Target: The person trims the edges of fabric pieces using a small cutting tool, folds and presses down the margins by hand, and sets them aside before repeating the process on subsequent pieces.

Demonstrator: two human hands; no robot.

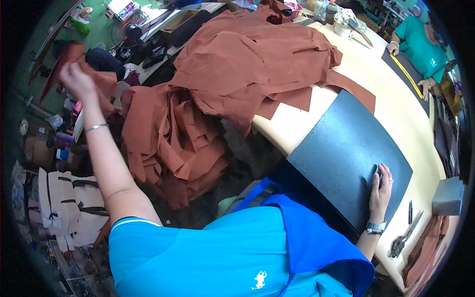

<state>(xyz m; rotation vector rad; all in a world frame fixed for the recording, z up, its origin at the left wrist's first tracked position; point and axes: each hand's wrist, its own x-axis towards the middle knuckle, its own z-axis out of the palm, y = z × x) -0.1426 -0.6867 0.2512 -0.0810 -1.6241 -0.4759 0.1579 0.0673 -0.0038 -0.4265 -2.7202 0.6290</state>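
Observation:
My left hand (pixel 76 81) is stretched out at the upper left, blurred, with its fingers at a piece of reddish-brown material (pixel 101 84); whether they grip it is unclear. My right hand (pixel 380 195) rests with its fingers apart on a dark, smooth board (pixel 351 153) at the table's near edge. Under and beyond the board lie reddish-brown sheets (pixel 257 54), heaped on the table (pixel 292 126). More of the same material (pixel 173 133) hangs down in folds between my two arms.
Scissors (pixel 405 235) and a black pen (pixel 410 212) lie right of the board, near a grey metal block (pixel 448 197). Across the table a person in green (pixel 423 47) holds a yellow ruler (pixel 405 74). A fan (pixel 132 30) stands at the upper left.

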